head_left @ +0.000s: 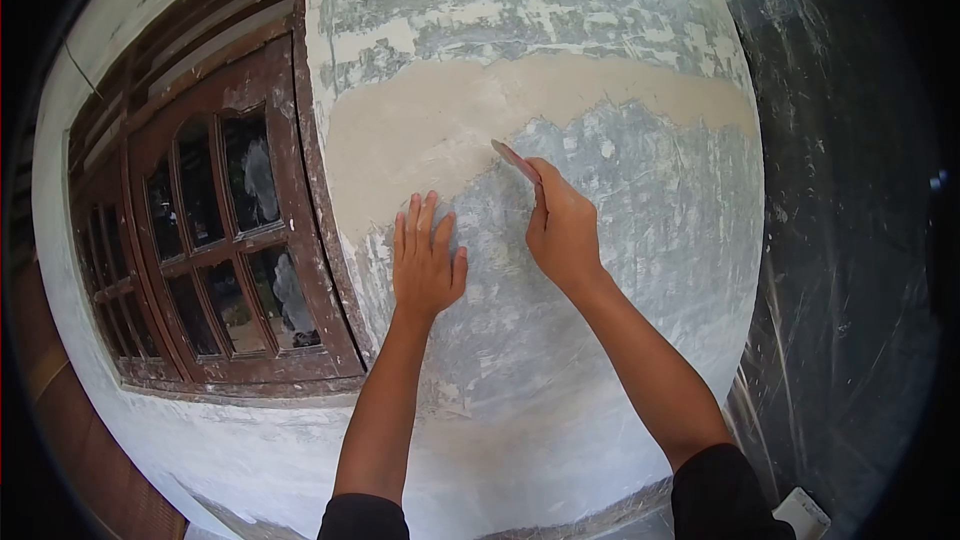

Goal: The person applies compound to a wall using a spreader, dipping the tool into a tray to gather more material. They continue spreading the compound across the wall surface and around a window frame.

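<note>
A grey, patchy wall fills the middle of the head view, with a band of smooth beige putty across its upper part. My right hand is closed round a thin, flat scraper, whose tip points up and left at the lower edge of the putty. Most of the scraper's handle is hidden in the fist. Lower and to the left, my left hand lies flat on the wall with its fingers spread, fingertips just under the putty's edge. It holds nothing.
On the left is a brown wooden window with several glass panes, its frame beside the putty. A dark, streaked surface stands on the right past the wall's edge. At the bottom right lies a whitish object, partly cut off.
</note>
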{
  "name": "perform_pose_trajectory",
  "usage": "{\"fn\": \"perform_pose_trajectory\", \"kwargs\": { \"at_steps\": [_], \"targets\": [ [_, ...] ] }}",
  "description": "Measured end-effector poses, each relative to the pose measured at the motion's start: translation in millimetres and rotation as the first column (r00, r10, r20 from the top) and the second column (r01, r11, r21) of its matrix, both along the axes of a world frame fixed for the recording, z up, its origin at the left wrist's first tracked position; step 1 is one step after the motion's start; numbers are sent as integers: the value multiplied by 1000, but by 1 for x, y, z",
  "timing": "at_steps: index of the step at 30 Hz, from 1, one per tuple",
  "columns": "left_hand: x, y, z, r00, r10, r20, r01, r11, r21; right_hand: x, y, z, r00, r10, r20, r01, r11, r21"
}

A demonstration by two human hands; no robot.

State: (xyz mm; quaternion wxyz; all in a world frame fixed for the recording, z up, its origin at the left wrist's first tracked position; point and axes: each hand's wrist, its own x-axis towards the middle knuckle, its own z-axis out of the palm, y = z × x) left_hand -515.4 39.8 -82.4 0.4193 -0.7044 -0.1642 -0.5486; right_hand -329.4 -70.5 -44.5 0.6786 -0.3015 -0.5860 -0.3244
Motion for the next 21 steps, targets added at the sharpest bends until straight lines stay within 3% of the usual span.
{"fn": "perform_pose_trajectory", "kwargs": {
  "at_steps": [3,5,11,21],
  "targets": [
    [-3,-1,-2,999,-44,9,44,999,-1,-10,9,-4,996,-81,40,83,995,-52],
    [-3,1,-3,997,-72,26,72,997,16,-8,30,-8,959,-252,132,225,956,191],
    [-3,3,-4,990,-127,60,125,992,32,-9,73,-32,857,-442,266,399,895,201],
    [-4,6,-5,991,-127,52,125,992,33,4,82,-50,773,-523,360,488,852,190]
  ]
}}
